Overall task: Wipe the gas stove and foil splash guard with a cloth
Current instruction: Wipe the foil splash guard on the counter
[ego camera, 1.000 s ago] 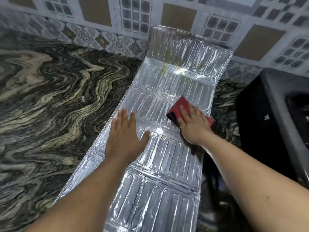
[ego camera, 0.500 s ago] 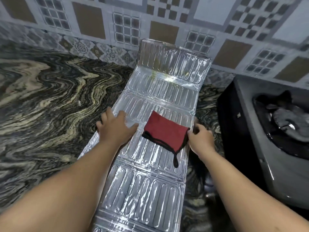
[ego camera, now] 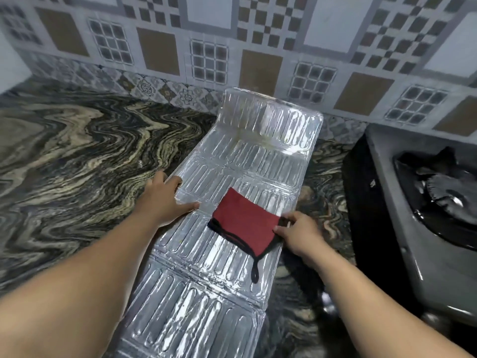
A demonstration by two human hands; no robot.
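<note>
The silver foil splash guard (ego camera: pixel 206 288) lies flat along the marble counter, its far panel bent up against the tiled wall. A red cloth (ego camera: pixel 245 220) with black edging and a black loop rests loose on the guard's middle panel. My left hand (ego camera: pixel 165 200) grips the guard's left edge, fingers curled over it and thumb on top. My right hand (ego camera: pixel 299 231) grips the guard's right edge, with its thumb on the cloth's right corner. The gas stove (ego camera: pixel 402 228) stands at the right, its black burner visible.
Swirled dark marble counter (ego camera: pixel 64 164) spreads to the left of the guard. A patterned tiled wall (ego camera: pixel 232 47) runs along the back. Yellowish stains mark the guard's far fold. A narrow strip of counter separates the guard from the stove.
My right hand lifted off the cloth and moved to the guard's right edge. My left hand slid from flat on the foil to its left edge. The cloth lies loose.
</note>
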